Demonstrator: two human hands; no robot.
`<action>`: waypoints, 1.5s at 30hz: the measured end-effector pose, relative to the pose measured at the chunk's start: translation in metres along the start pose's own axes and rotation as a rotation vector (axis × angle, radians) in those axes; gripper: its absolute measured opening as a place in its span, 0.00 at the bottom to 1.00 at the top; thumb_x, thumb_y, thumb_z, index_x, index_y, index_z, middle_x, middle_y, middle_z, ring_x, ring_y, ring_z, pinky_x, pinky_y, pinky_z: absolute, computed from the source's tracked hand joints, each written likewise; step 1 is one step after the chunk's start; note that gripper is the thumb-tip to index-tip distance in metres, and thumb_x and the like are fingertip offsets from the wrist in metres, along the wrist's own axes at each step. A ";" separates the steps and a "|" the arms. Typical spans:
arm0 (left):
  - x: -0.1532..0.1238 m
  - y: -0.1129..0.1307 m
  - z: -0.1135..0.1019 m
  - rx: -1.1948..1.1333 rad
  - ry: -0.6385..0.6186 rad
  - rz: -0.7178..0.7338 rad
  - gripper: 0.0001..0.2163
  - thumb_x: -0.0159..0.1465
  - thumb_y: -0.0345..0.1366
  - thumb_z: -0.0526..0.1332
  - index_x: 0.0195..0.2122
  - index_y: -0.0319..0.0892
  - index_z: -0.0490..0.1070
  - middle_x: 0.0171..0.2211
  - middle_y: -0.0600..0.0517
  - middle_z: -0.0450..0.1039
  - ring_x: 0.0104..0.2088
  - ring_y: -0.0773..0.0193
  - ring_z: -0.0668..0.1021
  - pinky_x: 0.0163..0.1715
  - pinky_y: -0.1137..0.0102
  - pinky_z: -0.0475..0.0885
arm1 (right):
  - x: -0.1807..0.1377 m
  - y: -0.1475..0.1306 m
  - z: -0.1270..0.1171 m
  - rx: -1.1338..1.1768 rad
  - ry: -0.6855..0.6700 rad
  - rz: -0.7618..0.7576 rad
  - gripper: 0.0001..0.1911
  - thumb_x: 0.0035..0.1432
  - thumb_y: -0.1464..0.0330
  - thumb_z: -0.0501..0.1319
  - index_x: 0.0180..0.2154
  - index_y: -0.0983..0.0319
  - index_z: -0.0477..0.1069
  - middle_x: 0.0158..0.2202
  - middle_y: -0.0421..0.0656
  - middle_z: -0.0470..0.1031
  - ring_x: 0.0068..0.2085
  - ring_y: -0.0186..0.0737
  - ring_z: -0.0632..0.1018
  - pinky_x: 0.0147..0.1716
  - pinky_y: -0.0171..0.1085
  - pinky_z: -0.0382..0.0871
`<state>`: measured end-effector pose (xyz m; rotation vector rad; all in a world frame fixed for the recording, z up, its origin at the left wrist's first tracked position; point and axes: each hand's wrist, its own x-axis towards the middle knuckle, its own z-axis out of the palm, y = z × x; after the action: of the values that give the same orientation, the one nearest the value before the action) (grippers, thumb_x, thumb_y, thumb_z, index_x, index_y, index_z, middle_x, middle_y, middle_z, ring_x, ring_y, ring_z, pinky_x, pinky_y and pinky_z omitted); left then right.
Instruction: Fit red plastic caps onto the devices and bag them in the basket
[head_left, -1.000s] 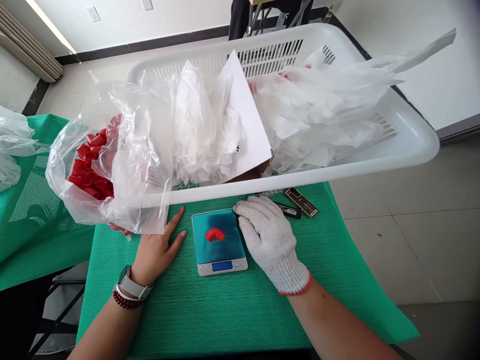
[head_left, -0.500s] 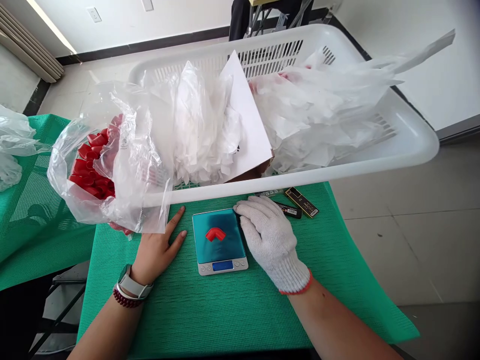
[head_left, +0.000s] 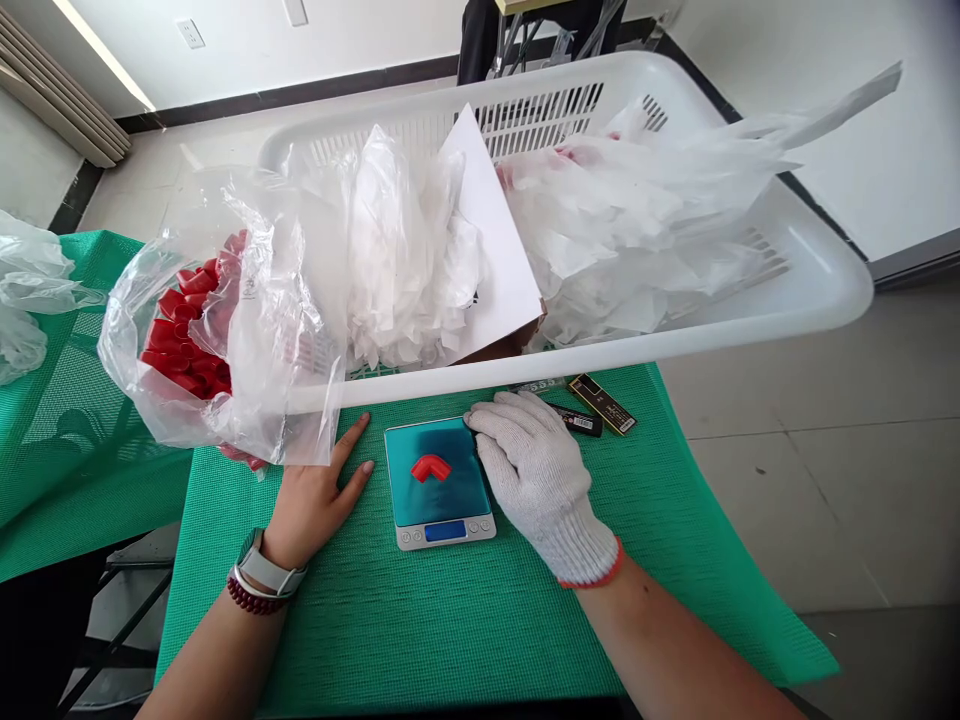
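A small silver pocket scale (head_left: 480, 526) lies on green mesh cloth between my hands. On its shiny pan rests a red elbow-shaped tube piece (head_left: 431, 467). My bare left hand (head_left: 322, 500) lies flat to the left of the scale, thumb and index finger stretched out; the hanging edge of a clear plastic bag (head_left: 292, 300) hides its other fingers. My right hand (head_left: 534, 460), in a white knitted glove, rests at the scale's right edge with its fingers extended and lying together. It grips nothing that I can see.
A white plastic basket (head_left: 600, 355) spans the back, holding bundles of translucent bags (head_left: 637, 220) and a white card (head_left: 491, 240). More red tube pieces (head_left: 184, 340) fill the clear bag at left. A black-and-gold box (head_left: 604, 402) lies beyond my right hand. Someone's dark-clad legs (head_left: 480, 40) show behind.
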<state>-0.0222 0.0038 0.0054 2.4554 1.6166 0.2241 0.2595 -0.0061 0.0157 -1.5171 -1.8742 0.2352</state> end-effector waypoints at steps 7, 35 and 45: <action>0.001 -0.001 0.000 -0.022 0.012 -0.004 0.25 0.71 0.44 0.55 0.68 0.49 0.58 0.70 0.42 0.54 0.67 0.39 0.63 0.60 0.45 0.67 | -0.001 0.001 0.002 0.004 -0.017 0.015 0.11 0.65 0.71 0.58 0.43 0.62 0.80 0.44 0.43 0.82 0.51 0.47 0.77 0.61 0.51 0.67; -0.013 0.060 -0.024 -0.270 0.310 0.269 0.11 0.70 0.34 0.58 0.52 0.44 0.72 0.49 0.44 0.71 0.51 0.53 0.74 0.51 0.54 0.74 | -0.018 0.008 -0.007 0.338 0.393 0.433 0.18 0.68 0.65 0.52 0.47 0.65 0.78 0.46 0.49 0.81 0.48 0.43 0.81 0.53 0.45 0.74; 0.013 0.081 -0.022 -0.167 0.262 0.293 0.11 0.67 0.36 0.61 0.48 0.38 0.77 0.50 0.40 0.71 0.52 0.47 0.72 0.50 0.51 0.74 | -0.015 -0.010 -0.035 -0.472 -0.382 0.184 0.18 0.63 0.70 0.58 0.53 0.59 0.74 0.50 0.49 0.78 0.48 0.52 0.79 0.43 0.46 0.75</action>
<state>0.0498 -0.0133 0.0462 2.6048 1.2530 0.7200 0.2738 -0.0325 0.0407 -2.0874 -2.1937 0.1830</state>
